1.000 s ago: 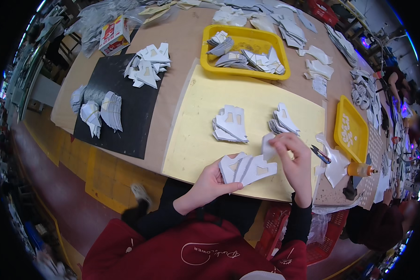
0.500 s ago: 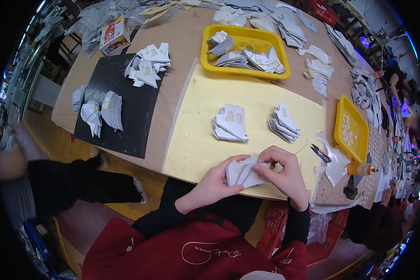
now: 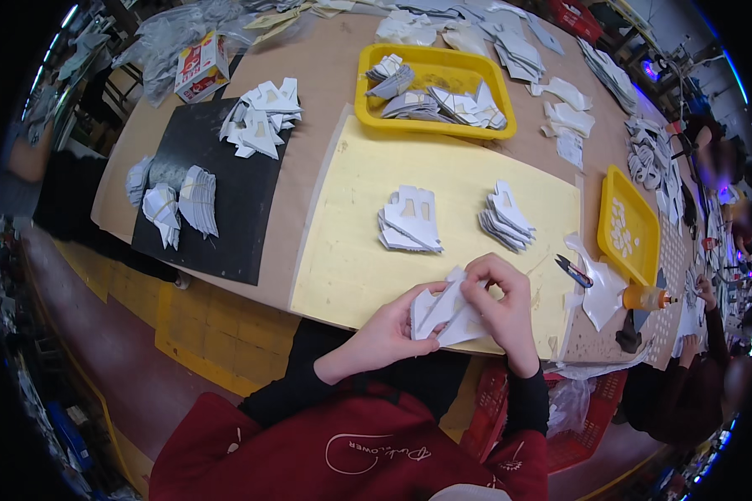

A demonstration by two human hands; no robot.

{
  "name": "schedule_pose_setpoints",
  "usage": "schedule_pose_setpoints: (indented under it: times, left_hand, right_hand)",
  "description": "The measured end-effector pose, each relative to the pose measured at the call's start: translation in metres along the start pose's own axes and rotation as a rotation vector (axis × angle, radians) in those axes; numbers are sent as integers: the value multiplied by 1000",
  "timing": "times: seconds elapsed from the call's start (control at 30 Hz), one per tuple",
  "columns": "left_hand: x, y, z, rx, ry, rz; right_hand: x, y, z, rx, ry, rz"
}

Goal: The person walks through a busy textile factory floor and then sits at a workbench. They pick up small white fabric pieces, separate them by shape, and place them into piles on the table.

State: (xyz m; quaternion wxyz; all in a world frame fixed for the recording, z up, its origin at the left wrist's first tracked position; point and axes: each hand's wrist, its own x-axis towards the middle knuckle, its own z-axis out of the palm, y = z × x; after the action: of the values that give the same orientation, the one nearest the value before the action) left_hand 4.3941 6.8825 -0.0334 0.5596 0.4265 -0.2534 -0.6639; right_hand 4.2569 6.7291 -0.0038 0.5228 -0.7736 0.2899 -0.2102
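Observation:
Over the near edge of the yellow work sheet (image 3: 351, 275), my left hand (image 3: 386, 334) grips a few white cut fabric pieces (image 3: 443, 311) between thumb and fingers. My right hand (image 3: 505, 311) pinches the right side of the same pieces, which lie fanned and overlapping. Beyond my hands sit two small stacks of similar pieces: a left stack (image 3: 409, 219) with cut-out windows and a right stack (image 3: 507, 217). A pair of thread snips (image 3: 573, 271) with dark handles lies right of my right hand, beside a white scrap (image 3: 602, 301).
At the far side a yellow tray (image 3: 510, 125) holds bundled pieces; a second yellow tray (image 3: 653, 250) holds small white bits. A black mat (image 3: 226, 242) bears more bundles. An orange-capped bottle (image 3: 643, 297) lies at right. Below the table is a red crate (image 3: 589, 422). Other people work nearby.
My right hand has shifted slightly up, and the pieces between my hands have turned and spread further apart. At the left, a person has walked farther along the table.

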Motion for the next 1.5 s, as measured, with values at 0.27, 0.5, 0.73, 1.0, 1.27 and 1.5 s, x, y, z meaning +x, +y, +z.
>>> schedule_pose_setpoints:
  times: [0.27, 0.5, 0.73, 1.0, 1.27, 1.5]
  left_hand:
    - [-2, -4, 2, -35, 25, 2]
    - [-2, -12, 2, -85, 37, 13]
    - [-6, -12, 3, -57, 12, -43]
    - [-7, -13, -6, -107, 83, 9]
    - [-19, -1, -33, -329, 326, 184]
    - [-21, -1, -39, -327, 390, 182]
  right_hand:
    - [0, 2, 6, 44, 114, -10]
    - [0, 1, 9, 49, 165, -31]
    - [5, 1, -5, 230, 247, -16]
    - [7, 3, -17, 204, 290, 25]
    - [19, -38, -106, 328, 819, -355]
    - [43, -13, -94, 7, 397, -141]
